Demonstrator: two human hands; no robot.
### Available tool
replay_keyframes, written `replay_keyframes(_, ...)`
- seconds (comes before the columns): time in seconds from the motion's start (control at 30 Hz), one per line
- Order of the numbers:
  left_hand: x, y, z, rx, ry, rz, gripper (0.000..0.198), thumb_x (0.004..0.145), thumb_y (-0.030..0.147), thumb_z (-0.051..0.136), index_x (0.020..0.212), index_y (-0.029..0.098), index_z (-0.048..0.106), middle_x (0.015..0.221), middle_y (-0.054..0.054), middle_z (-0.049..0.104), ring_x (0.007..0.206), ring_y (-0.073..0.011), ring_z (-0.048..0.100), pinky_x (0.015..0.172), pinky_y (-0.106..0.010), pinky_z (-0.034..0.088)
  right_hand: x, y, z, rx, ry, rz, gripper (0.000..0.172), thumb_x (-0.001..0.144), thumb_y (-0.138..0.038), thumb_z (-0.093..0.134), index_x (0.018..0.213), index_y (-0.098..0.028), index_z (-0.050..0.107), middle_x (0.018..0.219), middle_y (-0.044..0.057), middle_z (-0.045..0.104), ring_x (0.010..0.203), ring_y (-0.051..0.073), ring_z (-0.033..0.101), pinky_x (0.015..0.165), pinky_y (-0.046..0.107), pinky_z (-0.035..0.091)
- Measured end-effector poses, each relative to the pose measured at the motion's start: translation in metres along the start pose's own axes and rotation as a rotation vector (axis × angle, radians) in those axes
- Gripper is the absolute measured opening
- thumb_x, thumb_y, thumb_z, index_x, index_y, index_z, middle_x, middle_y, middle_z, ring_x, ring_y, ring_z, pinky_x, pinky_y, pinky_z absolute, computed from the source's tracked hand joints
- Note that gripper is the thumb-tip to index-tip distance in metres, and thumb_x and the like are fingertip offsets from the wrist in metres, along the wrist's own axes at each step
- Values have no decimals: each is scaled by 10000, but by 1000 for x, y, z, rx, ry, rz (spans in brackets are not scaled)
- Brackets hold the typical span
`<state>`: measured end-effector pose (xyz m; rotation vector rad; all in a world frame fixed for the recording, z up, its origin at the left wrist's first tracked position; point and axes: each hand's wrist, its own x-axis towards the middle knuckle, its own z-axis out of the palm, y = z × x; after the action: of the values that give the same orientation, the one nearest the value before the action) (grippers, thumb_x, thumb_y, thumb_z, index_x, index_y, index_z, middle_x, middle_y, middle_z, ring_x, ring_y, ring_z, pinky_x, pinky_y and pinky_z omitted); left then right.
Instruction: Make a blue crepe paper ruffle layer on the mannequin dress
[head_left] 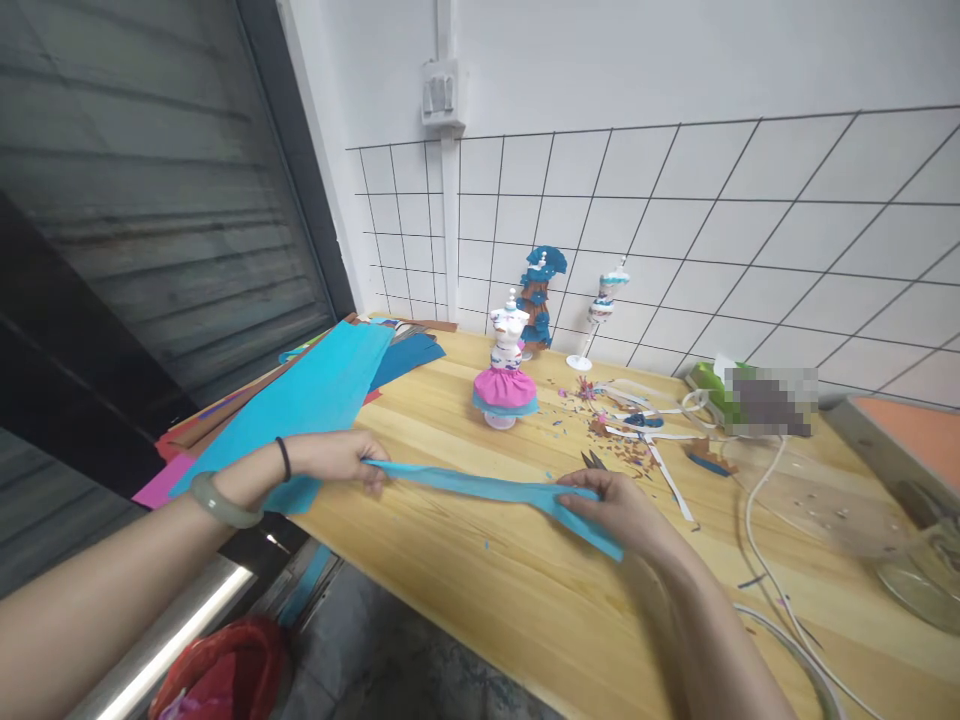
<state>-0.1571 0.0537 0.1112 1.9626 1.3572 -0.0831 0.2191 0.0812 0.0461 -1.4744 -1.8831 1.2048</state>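
Note:
A narrow strip of light-blue crepe paper (469,483) stretches between my two hands above the wooden table. My left hand (358,460) pinches its left end. Further right, my right hand (606,505) grips the strip between thumb and fingers, and the strip's loose end hangs past it. Behind the strip stands a small white dress-form mannequin (508,335) wearing a pink skirt (504,388) with a light-blue hem. Dark scissors (592,460) lie just beyond my right hand, partly hidden by it. Large light-blue crepe sheets (300,400) lie beside my left forearm.
Two more mannequins stand behind: one in blue and brown paper (536,300), one mostly bare (609,295). Paper scraps (622,445), a white cable (754,500) and a glass jar (922,590) are at the right. Below the table edge sits a red bin (259,660).

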Motion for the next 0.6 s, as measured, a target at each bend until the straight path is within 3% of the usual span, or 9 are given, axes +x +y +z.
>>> replay_keyframes(0.1,-6,-13,-4,-234,-120,-8,269,807,410,573,778,164,677,792,-38,734,785,-174,671,791,-276,507,2,6,-13,32,19,49,327,632,-400,700,857,-164,715,732,36,721,622,164,628,564,257,481)
replay_keyframes(0.2,-11,-26,-7,-389,-161,-52,347,790,476,597,952,170,627,790,-42,728,788,-191,683,798,-320,523,1,7,-22,62,9,82,330,607,-402,719,846,-174,712,742,31,719,637,162,628,589,258,482)
replay_keyframes(0.27,-12,-31,-7,-369,-105,-83,494,773,507,604,1125,165,552,869,-58,726,845,-210,683,814,-341,521,-2,7,-24,80,-20,107,332,614,-420,722,844,-181,712,717,23,712,610,154,617,564,252,471)
replay_keyframes(0.33,-10,-29,-4,-228,28,-106,648,745,522,625,1256,152,474,1079,-107,689,1001,-238,649,890,-352,494,-4,7,-25,95,-60,127,341,633,-451,716,840,-180,714,692,15,703,579,141,599,537,242,456)
replay_keyframes(0.43,-2,-8,7,42,232,-90,775,731,525,638,1372,166,393,1393,-147,494,1248,-270,499,1037,-365,390,-6,7,-24,118,-122,137,362,656,-498,708,823,-177,717,694,8,699,570,124,582,552,236,453)
replay_keyframes(0.6,26,41,39,168,274,74,737,783,516,596,1402,172,389,1386,-138,503,1260,-291,470,1049,-393,357,-7,6,-23,143,-155,115,391,674,-553,691,774,-175,707,668,1,677,564,119,559,562,241,442)
